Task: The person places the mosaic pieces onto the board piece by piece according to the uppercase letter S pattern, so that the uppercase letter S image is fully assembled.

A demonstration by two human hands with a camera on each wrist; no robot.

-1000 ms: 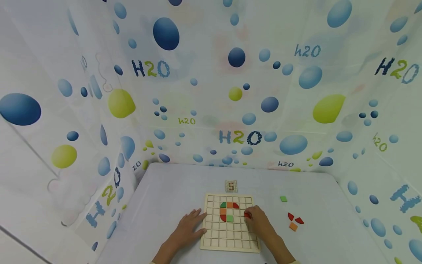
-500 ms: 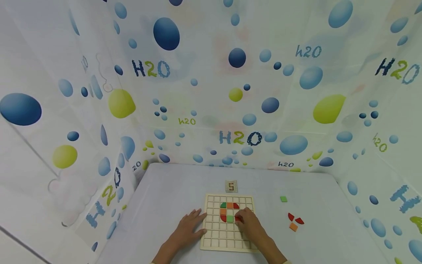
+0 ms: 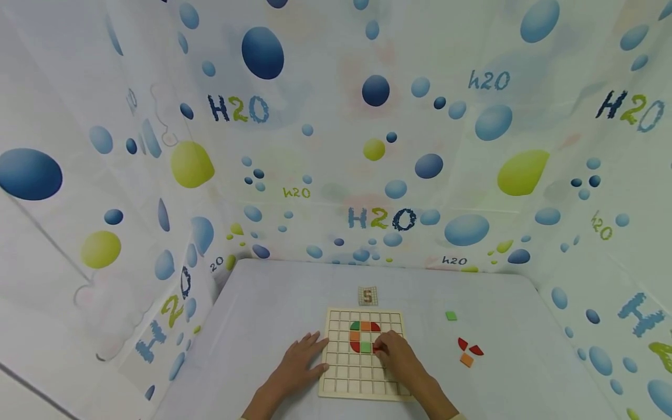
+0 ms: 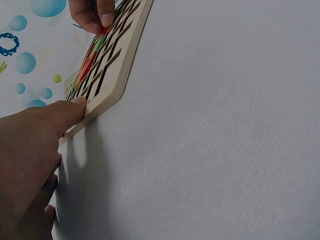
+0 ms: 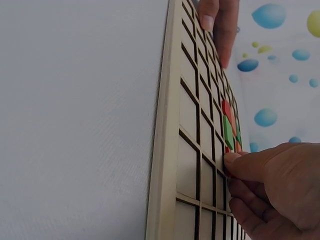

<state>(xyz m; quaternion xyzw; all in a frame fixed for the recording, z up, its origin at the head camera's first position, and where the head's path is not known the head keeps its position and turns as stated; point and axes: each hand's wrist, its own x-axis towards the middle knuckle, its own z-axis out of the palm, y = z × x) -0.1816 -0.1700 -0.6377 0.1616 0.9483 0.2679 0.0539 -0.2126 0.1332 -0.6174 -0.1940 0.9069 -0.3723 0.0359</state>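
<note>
A square wooden grid board (image 3: 346,385) lies on the white table. Several coloured tiles sit in its cells: a dark green quarter-round (image 3: 355,325), an orange square (image 3: 366,326), a red quarter-round (image 3: 375,326), another red one (image 3: 355,347) and a light green square (image 3: 365,347) among them. My right hand (image 3: 403,360) pinches a red quarter-round tile (image 3: 375,346) at the cell right of the light green square; fingers mostly cover it. With fingers spread, my left hand (image 3: 298,363) rests against the board's left edge, its thumb (image 4: 75,107) on the rim in the left wrist view.
Behind the board lies a small gridded card (image 3: 368,296) with a brown figure. To the right are a loose light green square (image 3: 451,315), two red quarter-rounds (image 3: 476,350) and an orange square (image 3: 466,360). A printed curtain (image 3: 315,146) surrounds the table.
My right hand has carried the red tile leftward from the board's right side to beside the light green square. During the last half second it stays there. The left hand keeps its place.
</note>
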